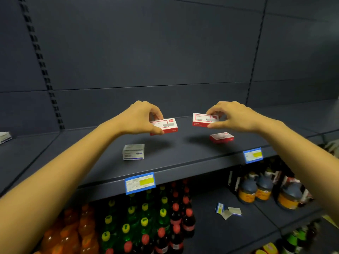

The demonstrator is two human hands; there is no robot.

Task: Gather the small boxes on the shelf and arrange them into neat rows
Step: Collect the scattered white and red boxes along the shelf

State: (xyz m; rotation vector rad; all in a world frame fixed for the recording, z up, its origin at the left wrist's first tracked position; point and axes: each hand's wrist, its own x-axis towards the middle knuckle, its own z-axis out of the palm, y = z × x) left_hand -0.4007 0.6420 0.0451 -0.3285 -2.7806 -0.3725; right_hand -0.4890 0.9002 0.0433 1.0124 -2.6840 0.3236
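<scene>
My left hand (139,118) pinches red box (166,125), right hand (233,116) pinches second box (203,119); long axes sideways; third box (222,137) lies below right hand.

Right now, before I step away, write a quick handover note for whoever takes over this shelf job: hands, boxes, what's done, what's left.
The left hand pinches a red box, held above the shelf.
The right hand pinches a second red box, also off the shelf.
A third red box lies on the shelf under the right hand. A white box sits nearer the front edge, and a pale box lies at the far left.
Done: two boxes are in hand, but no row is formed yet.
Left: set both down side by side, bring the other three over, and square up the rows.
</scene>
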